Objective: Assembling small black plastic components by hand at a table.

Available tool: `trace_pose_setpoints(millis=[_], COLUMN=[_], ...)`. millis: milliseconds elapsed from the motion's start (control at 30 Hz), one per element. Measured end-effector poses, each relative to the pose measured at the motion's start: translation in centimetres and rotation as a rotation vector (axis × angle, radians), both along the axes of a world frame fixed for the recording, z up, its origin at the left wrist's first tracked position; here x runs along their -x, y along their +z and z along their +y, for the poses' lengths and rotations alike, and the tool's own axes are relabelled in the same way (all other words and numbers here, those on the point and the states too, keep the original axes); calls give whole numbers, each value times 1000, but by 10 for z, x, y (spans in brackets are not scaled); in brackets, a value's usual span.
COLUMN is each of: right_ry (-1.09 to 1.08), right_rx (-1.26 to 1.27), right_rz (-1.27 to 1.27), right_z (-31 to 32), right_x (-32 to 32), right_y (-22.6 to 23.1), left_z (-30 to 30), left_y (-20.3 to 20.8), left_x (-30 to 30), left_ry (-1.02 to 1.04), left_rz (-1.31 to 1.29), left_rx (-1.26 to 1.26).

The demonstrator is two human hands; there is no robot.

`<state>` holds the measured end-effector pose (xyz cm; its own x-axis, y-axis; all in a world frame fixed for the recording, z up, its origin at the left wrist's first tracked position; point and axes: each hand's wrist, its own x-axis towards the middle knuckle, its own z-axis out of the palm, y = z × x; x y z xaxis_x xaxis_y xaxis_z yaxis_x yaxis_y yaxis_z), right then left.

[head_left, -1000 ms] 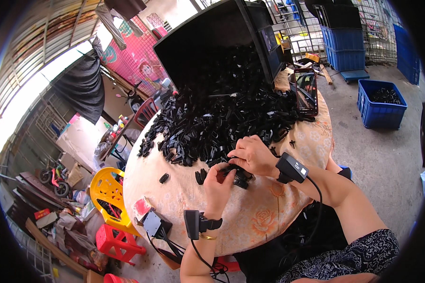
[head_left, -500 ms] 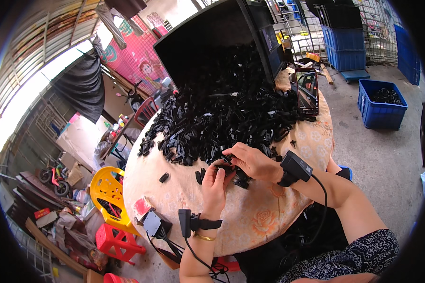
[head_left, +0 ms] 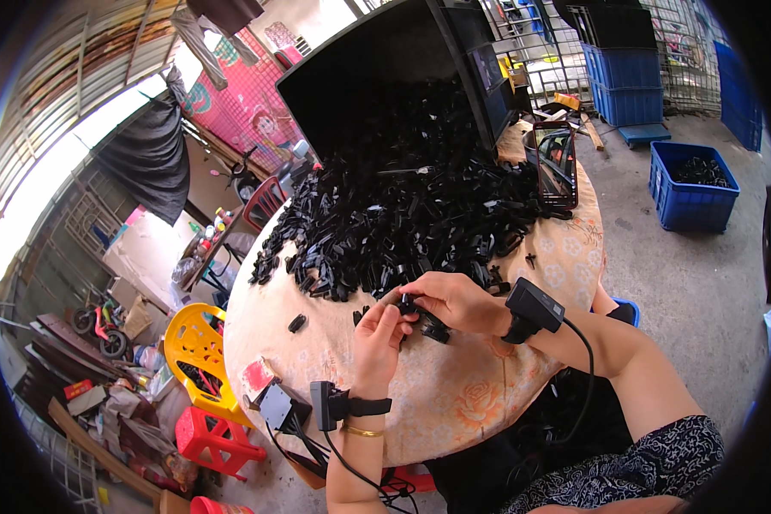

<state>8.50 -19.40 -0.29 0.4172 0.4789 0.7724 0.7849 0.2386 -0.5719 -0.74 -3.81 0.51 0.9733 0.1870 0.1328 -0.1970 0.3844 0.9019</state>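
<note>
Over the near side of the round table [head_left: 317, 368], my left hand [head_left: 381, 330] and my right hand [head_left: 450, 300] meet around a small black plastic piece [head_left: 408, 303]. Fingertips of both hands pinch it, so part of it is hidden. Just beyond them spreads a large heap of similar black plastic pieces [head_left: 385, 214], spilling out of a big dark open container [head_left: 368, 86] tipped on its side. More black pieces [head_left: 437, 331] lie on the cloth beneath my right hand. One loose piece [head_left: 297, 323] rests apart, left of my left hand.
A phone [head_left: 557, 167] stands at the table's right edge. By the left edge sits a box with cables [head_left: 283, 407]. A yellow chair [head_left: 195, 351] and red stool [head_left: 218, 441] stand left of the table. On the floor at right is a blue crate [head_left: 694, 193] holding dark pieces.
My left hand has shifted slightly left and turned, its fingers now closing on the black piece. My right hand has dropped a little and moved slightly left, and the piece between them shows more clearly.
</note>
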Motion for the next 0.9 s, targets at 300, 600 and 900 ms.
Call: trace_pose_setpoints(millis=[300, 600, 900], right_ry=[-29, -1, -145], right_rx=[19, -21, -1], right_rz=[97, 88, -51], right_z=[-1, -1, -1], right_x=[3, -2, 6], right_y=[1, -2, 0], left_z=[-7, -10, -5], left_y=[5, -4, -15], left_x=[7, 2, -2], left_ry=[180, 224, 189], left_rz=[39, -34, 2], left_rx=[-459, -395, -208])
